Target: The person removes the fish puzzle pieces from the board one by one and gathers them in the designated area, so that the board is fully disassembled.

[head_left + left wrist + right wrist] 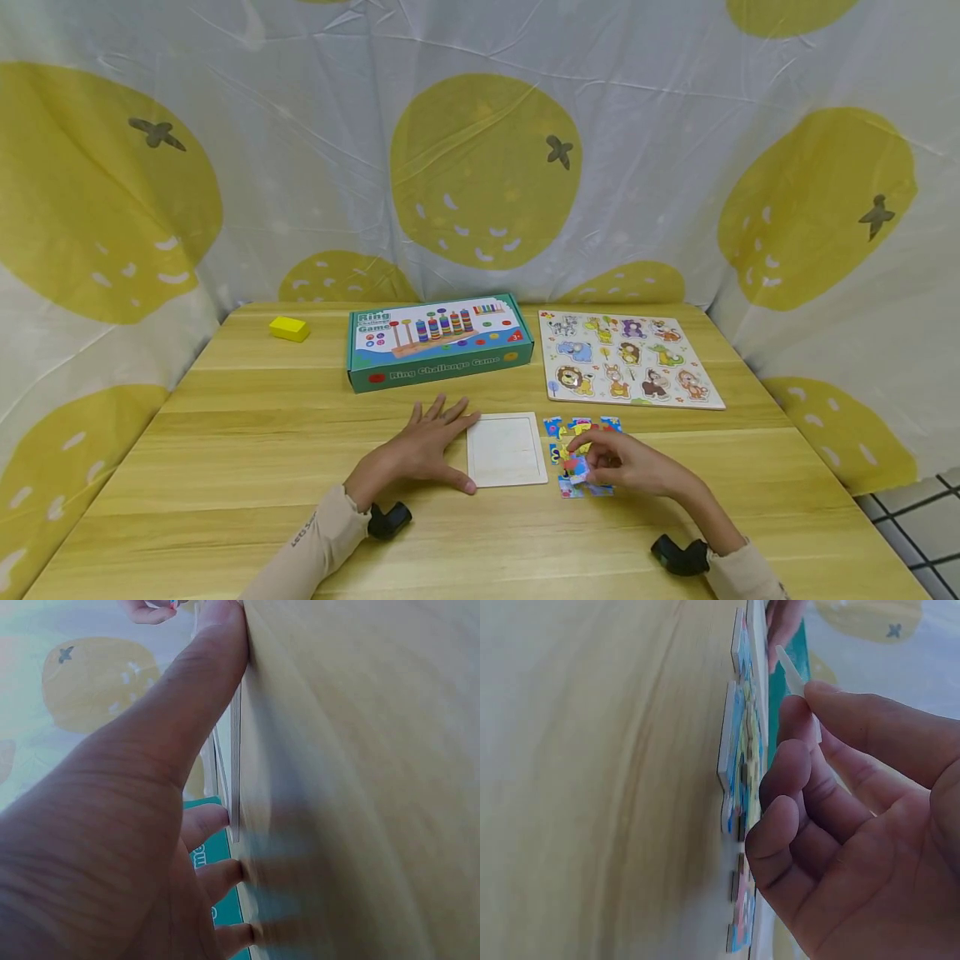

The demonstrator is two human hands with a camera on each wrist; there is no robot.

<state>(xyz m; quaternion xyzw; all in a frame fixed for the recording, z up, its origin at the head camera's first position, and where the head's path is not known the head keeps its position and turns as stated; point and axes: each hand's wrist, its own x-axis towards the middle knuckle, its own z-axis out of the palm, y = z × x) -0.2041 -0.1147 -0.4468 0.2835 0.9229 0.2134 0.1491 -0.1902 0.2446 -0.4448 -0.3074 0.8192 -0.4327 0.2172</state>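
Observation:
My left hand (423, 450) lies with spread fingers at the left side of a square wooden puzzle tray (507, 454). In the left wrist view its thumb (214, 652) and fingertips rest on the table around the tray's edge. Between thumb and fingers my right hand (626, 463) pinches a colourful jigsaw piece (577, 469), held up off the table. The right wrist view shows that jigsaw piece (793, 679) tilted, with its pale side visible. Below it lie several loose jigsaw pieces (552, 427), blue, yellow and pink, partly hidden by the right hand.
Behind the tray stands a green Ring Challenge Game box (442, 346). An animal picture puzzle board (633, 360) lies at the back right. At the back left is a yellow block (289, 328). A fruit-print curtain (480, 167) hangs behind the wooden table (247, 450).

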